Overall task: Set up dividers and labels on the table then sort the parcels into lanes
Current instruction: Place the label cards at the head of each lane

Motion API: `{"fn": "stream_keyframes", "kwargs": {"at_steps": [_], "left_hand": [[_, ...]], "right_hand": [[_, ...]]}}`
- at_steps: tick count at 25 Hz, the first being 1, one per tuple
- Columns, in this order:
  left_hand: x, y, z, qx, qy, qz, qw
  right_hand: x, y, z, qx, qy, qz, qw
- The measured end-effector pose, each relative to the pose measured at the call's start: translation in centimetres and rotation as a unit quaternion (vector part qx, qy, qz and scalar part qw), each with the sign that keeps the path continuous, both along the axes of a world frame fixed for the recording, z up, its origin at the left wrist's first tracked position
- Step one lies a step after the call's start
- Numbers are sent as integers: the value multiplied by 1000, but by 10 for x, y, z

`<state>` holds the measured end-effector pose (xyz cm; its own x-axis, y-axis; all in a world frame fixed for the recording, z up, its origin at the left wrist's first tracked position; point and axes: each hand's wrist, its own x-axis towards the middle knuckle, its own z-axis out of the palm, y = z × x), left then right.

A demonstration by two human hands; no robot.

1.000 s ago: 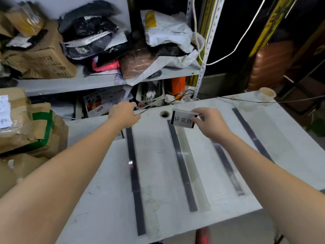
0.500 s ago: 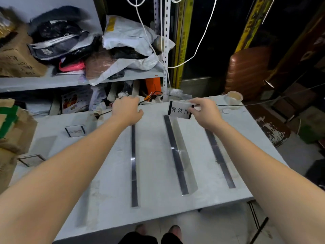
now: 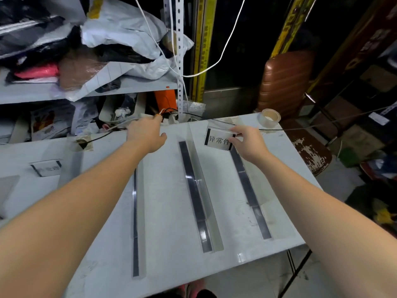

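Note:
Three clear dividers with dark strips lie lengthwise on the white table (image 3: 167, 211): a left divider (image 3: 135, 222), a middle divider (image 3: 196, 198) and a right divider (image 3: 250, 194). My right hand (image 3: 247, 143) pinches a clear label holder (image 3: 218, 139) printed with black characters, upright at the far end between the middle and right dividers. My left hand (image 3: 146, 134) rests curled at the table's far edge, above the left divider; whether it holds anything is hidden. A second label holder (image 3: 46, 167) lies flat at the left.
A roll of clear tape (image 3: 269, 117) stands at the far right corner. Bagged parcels (image 3: 120, 37) pile on the shelf behind the table. Cables (image 3: 176, 112) run along the far edge. A brown padded seat (image 3: 285, 78) stands beyond the right side.
The view has swung right and lower. My right hand has carried the label holder right, to the far end between the middle and right dividers. My left hand stays at the far edge.

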<state>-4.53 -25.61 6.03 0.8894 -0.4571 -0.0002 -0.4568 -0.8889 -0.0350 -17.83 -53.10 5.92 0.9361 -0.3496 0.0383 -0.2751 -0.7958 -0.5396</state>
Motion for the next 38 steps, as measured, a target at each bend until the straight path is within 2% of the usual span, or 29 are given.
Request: {"fn": "stream_keyframes", "kwargs": {"at_steps": [5, 11, 16, 21, 31, 34, 38], "left_hand": [[17, -20, -20, -9, 29, -4, 1000], [14, -34, -46, -3, 65, 55, 996], [-7, -53, -58, 31, 85, 96, 991], [-25, -59, -67, 38, 114, 122, 985], [-35, -45, -58, 32, 116, 137, 983], [-38, -42, -52, 85, 109, 139, 981], [-47, -33, -35, 63, 107, 164, 979]], "right_hand": [[22, -19, -40, 9, 32, 6, 999], [44, -46, -89, 68, 77, 31, 994], [62, -53, -126, 94, 88, 60, 990], [80, -56, -142, 100, 87, 45, 990], [92, -55, -137, 29, 154, 84, 984], [92, -48, -113, 13, 134, 101, 986], [91, -35, -73, -51, 87, 138, 985]]}}
